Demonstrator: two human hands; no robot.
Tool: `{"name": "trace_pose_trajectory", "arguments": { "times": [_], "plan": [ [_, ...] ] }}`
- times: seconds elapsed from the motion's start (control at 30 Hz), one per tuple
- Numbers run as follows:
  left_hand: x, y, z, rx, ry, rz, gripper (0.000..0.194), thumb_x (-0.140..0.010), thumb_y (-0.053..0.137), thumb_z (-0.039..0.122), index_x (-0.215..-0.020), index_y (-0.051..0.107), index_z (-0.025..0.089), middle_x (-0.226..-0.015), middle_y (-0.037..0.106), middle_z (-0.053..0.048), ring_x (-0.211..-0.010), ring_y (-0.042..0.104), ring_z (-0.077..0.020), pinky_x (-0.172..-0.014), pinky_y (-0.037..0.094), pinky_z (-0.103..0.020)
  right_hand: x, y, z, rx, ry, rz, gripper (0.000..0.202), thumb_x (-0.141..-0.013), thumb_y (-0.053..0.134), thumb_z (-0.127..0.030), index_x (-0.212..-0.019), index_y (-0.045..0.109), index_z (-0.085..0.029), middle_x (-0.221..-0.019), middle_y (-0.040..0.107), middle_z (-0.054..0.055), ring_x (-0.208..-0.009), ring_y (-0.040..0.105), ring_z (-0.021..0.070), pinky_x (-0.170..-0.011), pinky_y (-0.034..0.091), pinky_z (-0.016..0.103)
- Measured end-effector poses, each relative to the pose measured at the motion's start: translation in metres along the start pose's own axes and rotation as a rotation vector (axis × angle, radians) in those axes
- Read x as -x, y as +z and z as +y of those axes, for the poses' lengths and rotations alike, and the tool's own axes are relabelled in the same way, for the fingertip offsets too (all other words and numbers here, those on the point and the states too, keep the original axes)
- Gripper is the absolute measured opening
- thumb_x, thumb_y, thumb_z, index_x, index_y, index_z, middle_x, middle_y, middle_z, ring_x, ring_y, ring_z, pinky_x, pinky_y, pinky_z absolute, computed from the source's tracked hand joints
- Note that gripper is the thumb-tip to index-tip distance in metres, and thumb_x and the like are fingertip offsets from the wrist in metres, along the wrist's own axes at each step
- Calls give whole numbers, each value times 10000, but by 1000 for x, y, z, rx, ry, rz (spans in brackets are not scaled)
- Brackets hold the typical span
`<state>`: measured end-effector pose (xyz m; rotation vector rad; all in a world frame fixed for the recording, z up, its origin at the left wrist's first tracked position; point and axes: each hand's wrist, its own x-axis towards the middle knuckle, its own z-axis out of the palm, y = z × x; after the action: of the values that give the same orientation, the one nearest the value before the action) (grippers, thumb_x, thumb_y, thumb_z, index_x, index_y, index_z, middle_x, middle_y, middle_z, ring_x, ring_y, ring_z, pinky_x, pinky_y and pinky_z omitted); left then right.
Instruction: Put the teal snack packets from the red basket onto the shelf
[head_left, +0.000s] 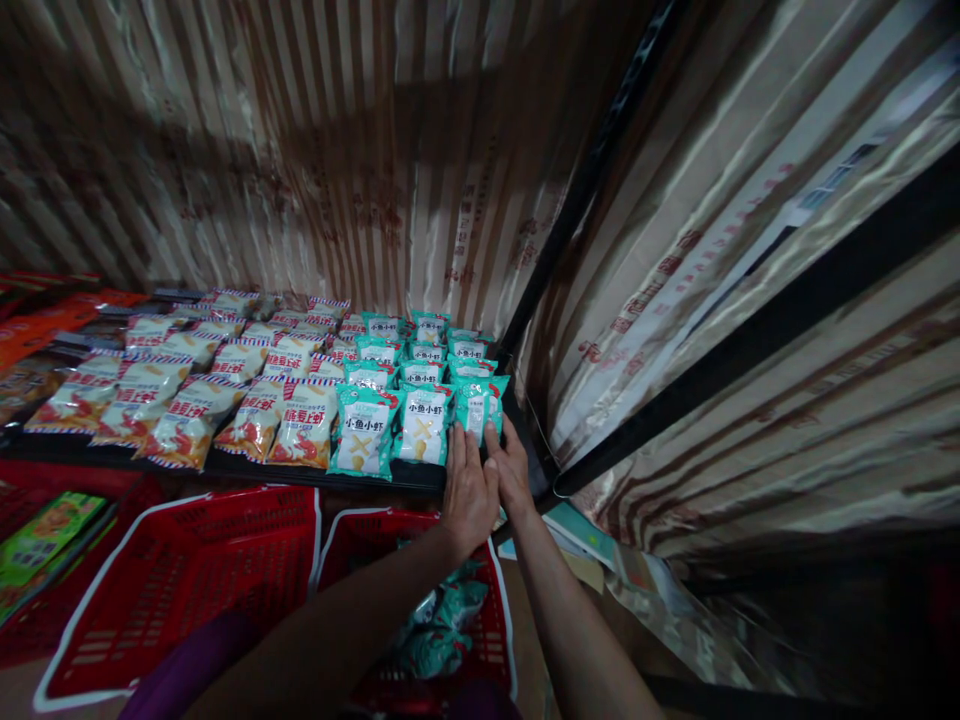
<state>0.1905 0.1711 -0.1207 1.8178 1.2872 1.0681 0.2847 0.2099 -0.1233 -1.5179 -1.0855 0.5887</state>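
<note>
My left hand (471,490) lies with its fingers stretched out flat against the lower front of a teal snack bag (477,402). Close beside it, my right hand (513,466) touches the same bag at its lower right, fingers extended; the two hands nearly overlap. This bag stands at the right end of the front row on a black shelf (415,478). To its left are two more teal bags, a middle one (423,424) and a left one (363,432). Further teal bags (424,372) are lined up behind. My hands hide the bottom of the touched bag.
White and orange snack bags (190,420) fill the shelf further left. Below are a red basket (217,545) and another red basket (360,530) holding teal bags (442,640). A black post (551,255) and striped plastic sheeting (420,150) stand behind and to the right.
</note>
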Motion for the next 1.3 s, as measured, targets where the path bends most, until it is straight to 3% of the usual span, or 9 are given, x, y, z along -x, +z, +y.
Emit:
{"name": "trace_pose_trajectory", "arguments": {
  "times": [0.1,0.33,0.47,0.73,0.9,1.07,1.2,1.3],
  "plan": [
    [0,1,-1,-19,5,-5,604,-935,237,335,-1412,243,-36,-1530,111,-244,-1434,46,-252,-1173,124,-445,1,0,-1,24,2,-1,592,-754,551,-570,-1245,573,-241,-1214,639,48,-1126,557,232,-975,405,359],
    [0,6,-7,36,22,32,583,-935,258,353,-1432,244,49,-1548,114,-186,-1434,48,-233,-1178,112,-426,3,1,-3,91,29,9,641,-765,506,-623,-1269,554,-230,-1247,617,77,-1143,546,241,-1008,370,384],
    [7,4,-10,-8,98,35,579,-943,248,343,-1444,212,57,-1550,106,-180,-1435,25,-227,-1174,124,-453,4,1,-6,139,72,29,703,-771,451,-665,-1321,503,-230,-1312,566,94,-1192,513,252,-1031,342,399],
    [18,-12,-16,-113,206,-57,579,-950,235,320,-1424,213,-12,-1532,131,-225,-1436,25,-234,-1169,159,-467,3,3,-9,266,78,-1,714,-797,389,-664,-1333,494,-205,-1303,565,130,-1202,504,295,-1027,330,443],
    [26,-34,-18,-200,333,-46,510,-921,288,233,-1397,316,52,-1549,134,-164,-1437,1,-239,-1158,207,-467,3,3,-8,242,63,6,738,-793,400,-668,-1354,465,-192,-1359,514,127,-1260,450,288,-1054,296,428],
    [31,-70,-31,-433,566,61,433,-850,392,147,-1265,514,129,-1504,302,-130,-1436,64,-289,-1123,208,-548,1,3,-7,125,41,67,746,-798,399,-661,-1369,435,-183,-1413,455,108,-1301,402,257,-1084,268,386],
    [33,-94,-45,-635,646,308,434,-830,484,141,-1253,540,219,-1436,438,-65,-1420,168,-291,-1120,216,-532,-3,2,-8,103,52,159,743,-818,380,-635,-1359,434,-130,-1404,453,142,-1300,402,268,-1086,279,412],
    [32,-110,-56,-707,598,490,420,-841,522,162,-1255,543,232,-1378,503,-81,-1400,229,-296,-1105,255,-521,0,4,-14,244,-176,263,711,-840,412,-568,-1353,422,-76,-1395,442,199,-1307,386,301,-1086,275,474]
  ]
}}
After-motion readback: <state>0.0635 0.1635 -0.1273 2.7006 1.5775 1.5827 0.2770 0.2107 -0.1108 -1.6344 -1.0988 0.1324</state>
